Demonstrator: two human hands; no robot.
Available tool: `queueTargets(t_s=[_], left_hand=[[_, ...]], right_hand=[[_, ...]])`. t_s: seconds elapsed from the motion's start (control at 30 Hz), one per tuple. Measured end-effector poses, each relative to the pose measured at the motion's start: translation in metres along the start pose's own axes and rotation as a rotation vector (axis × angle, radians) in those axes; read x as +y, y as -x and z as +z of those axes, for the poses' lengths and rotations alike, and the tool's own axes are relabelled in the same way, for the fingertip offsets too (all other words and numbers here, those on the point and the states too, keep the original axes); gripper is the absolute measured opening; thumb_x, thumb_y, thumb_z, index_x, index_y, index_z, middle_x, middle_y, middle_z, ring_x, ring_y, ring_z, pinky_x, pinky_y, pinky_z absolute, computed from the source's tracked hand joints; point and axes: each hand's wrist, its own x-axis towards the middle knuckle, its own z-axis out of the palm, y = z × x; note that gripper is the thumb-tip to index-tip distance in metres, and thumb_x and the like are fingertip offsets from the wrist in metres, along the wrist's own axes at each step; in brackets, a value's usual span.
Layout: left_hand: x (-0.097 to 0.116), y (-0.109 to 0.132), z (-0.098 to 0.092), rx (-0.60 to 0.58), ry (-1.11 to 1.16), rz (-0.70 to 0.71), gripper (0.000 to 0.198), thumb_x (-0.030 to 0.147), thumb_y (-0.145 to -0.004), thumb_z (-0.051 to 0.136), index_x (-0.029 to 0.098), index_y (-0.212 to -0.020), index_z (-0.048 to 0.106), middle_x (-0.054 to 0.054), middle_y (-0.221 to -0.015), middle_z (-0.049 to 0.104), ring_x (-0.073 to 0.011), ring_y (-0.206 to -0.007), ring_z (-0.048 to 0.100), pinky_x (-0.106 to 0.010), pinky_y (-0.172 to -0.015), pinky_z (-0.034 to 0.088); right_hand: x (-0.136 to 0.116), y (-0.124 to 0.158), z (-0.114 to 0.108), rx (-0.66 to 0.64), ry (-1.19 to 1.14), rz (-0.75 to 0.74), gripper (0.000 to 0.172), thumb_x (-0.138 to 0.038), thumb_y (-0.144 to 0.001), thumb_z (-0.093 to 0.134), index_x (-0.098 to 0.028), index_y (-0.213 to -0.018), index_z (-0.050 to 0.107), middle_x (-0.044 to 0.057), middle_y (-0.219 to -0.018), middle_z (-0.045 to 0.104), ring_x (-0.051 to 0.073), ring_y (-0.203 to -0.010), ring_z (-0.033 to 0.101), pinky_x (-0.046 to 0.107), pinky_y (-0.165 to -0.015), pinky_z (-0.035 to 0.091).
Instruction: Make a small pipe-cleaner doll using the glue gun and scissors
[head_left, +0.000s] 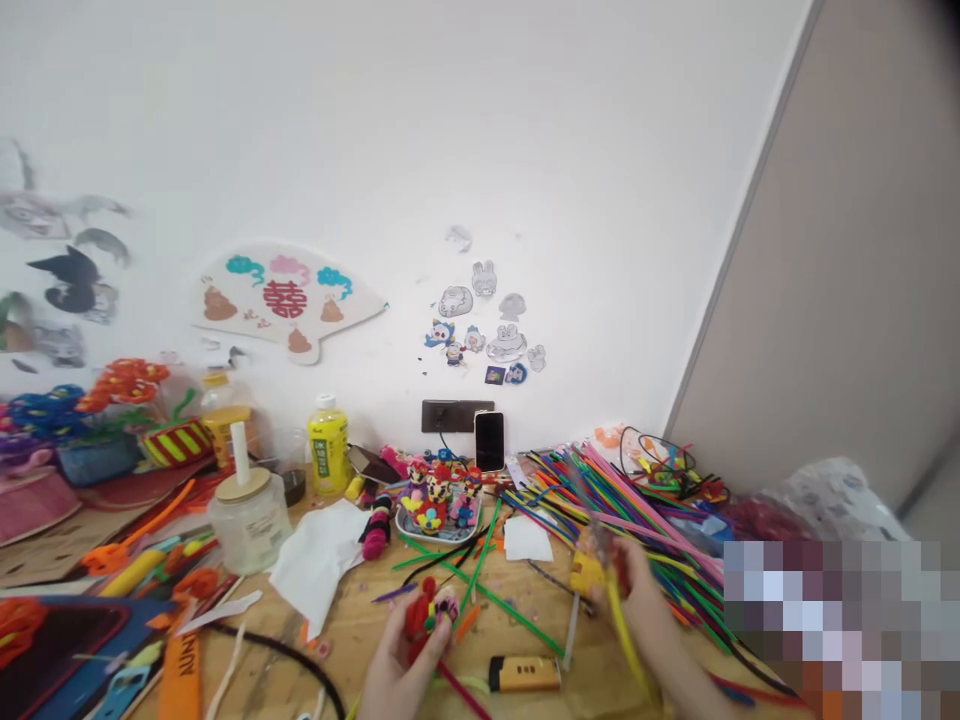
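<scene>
In my left hand is a small red pipe-cleaner figure with green, yellow and pink parts, pinched between thumb and fingers. A dark pink stem runs down from beside it. My right hand is closed around a pair of scissors, blurred, with grey blades pointing up and away. A yellow pipe cleaner hangs along that hand; whether the fingers grip it too, I cannot tell. Just left of the right hand is a yellow item. Between my hands lies a black and orange lighter.
Behind my hands, a white tray bears several finished figures. Loose pipe cleaners pile up at the right. A phone leans on the wall. At left stand a glass jar, a yellow bottle and white tissue.
</scene>
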Motion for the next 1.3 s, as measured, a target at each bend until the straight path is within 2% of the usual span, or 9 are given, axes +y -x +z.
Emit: queueTargets(t_s=[0.1, 0.2, 0.37, 0.47, 0.6, 0.73, 0.93, 1.17, 1.3], left_hand=[[0.008, 0.005, 0.004, -0.032, -0.045, 0.049, 0.046, 0.033, -0.046, 0.084, 0.018, -0.084, 0.063, -0.001, -0.078, 0.071, -0.0208, -0.078, 0.066, -0.025, -0.066, 0.054], [0.019, 0.013, 0.011, -0.066, -0.081, 0.119, 0.043, 0.033, -0.054, 0.080, 0.020, -0.090, 0.063, -0.001, -0.089, 0.071, -0.0200, -0.082, 0.065, -0.025, -0.070, 0.054], [0.039, 0.025, 0.021, -0.145, -0.160, 0.150, 0.041, 0.033, -0.057, 0.078, 0.022, -0.093, 0.064, -0.002, -0.096, 0.071, -0.0214, -0.092, 0.064, -0.025, -0.077, 0.052], [0.045, 0.029, 0.028, -0.163, -0.221, 0.193, 0.042, 0.034, -0.058, 0.077, 0.022, -0.096, 0.063, -0.002, -0.093, 0.070, -0.0197, -0.087, 0.065, -0.023, -0.075, 0.052], [0.044, 0.034, 0.041, -0.071, -0.243, 0.292, 0.043, 0.039, -0.058, 0.076, 0.024, -0.096, 0.062, 0.000, -0.090, 0.070, -0.0166, -0.082, 0.066, -0.019, -0.071, 0.052], [0.043, 0.035, 0.048, -0.023, -0.234, 0.331, 0.046, 0.044, -0.056, 0.076, 0.023, -0.095, 0.062, -0.001, -0.091, 0.071, -0.0171, -0.081, 0.067, -0.019, -0.070, 0.053], [0.051, 0.037, 0.048, -0.030, -0.241, 0.349, 0.044, 0.043, -0.056, 0.077, 0.024, -0.094, 0.064, -0.001, -0.093, 0.072, -0.0174, -0.085, 0.066, -0.018, -0.072, 0.052], [0.064, 0.029, 0.033, -0.226, -0.311, 0.285, 0.037, 0.034, -0.059, 0.077, 0.025, -0.094, 0.066, -0.001, -0.093, 0.072, -0.0181, -0.085, 0.067, -0.019, -0.071, 0.053], [0.072, 0.028, 0.030, -0.240, -0.376, 0.275, 0.041, 0.034, -0.056, 0.079, 0.023, -0.093, 0.066, -0.005, -0.093, 0.072, -0.0220, -0.086, 0.066, -0.025, -0.074, 0.054]], right_hand=[[-0.006, 0.040, 0.043, -0.134, 0.137, 0.098, 0.054, -0.014, -0.052, 0.059, -0.020, -0.104, 0.046, 0.007, -0.096, 0.062, 0.024, -0.083, 0.060, 0.031, -0.073, 0.045], [-0.014, 0.060, 0.056, -0.198, 0.279, 0.000, 0.059, -0.014, -0.045, 0.060, -0.018, -0.103, 0.050, 0.009, -0.105, 0.061, 0.027, -0.095, 0.058, 0.030, -0.078, 0.044], [-0.007, 0.068, 0.050, -0.132, 0.393, -0.133, 0.063, -0.016, -0.046, 0.059, -0.018, -0.109, 0.048, 0.012, -0.107, 0.061, 0.031, -0.097, 0.058, 0.034, -0.079, 0.046], [-0.003, 0.069, 0.047, -0.050, 0.420, -0.231, 0.061, -0.020, -0.047, 0.059, -0.017, -0.107, 0.049, 0.013, -0.106, 0.061, 0.032, -0.096, 0.058, 0.036, -0.079, 0.046], [-0.010, 0.066, 0.042, 0.036, 0.436, -0.278, 0.057, -0.029, -0.048, 0.062, -0.014, -0.102, 0.051, 0.013, -0.099, 0.062, 0.032, -0.092, 0.059, 0.037, -0.077, 0.047], [-0.012, 0.061, 0.035, 0.029, 0.462, -0.334, 0.050, -0.034, -0.055, 0.061, -0.015, -0.100, 0.051, 0.011, -0.091, 0.063, 0.028, -0.084, 0.061, 0.034, -0.071, 0.049], [-0.001, 0.061, 0.029, 0.101, 0.631, -0.476, 0.053, -0.040, -0.059, 0.060, -0.013, -0.104, 0.050, 0.014, -0.091, 0.065, 0.030, -0.080, 0.064, 0.035, -0.065, 0.051], [-0.001, 0.053, 0.008, 0.115, 0.823, -0.738, 0.051, -0.054, -0.061, 0.061, -0.013, -0.093, 0.059, 0.014, -0.084, 0.068, 0.028, -0.075, 0.066, 0.032, -0.057, 0.054], [-0.002, 0.048, 0.001, 0.170, 0.871, -0.788, 0.055, -0.061, -0.062, 0.059, -0.013, -0.089, 0.061, 0.015, -0.080, 0.068, 0.028, -0.071, 0.067, 0.033, -0.055, 0.054]])
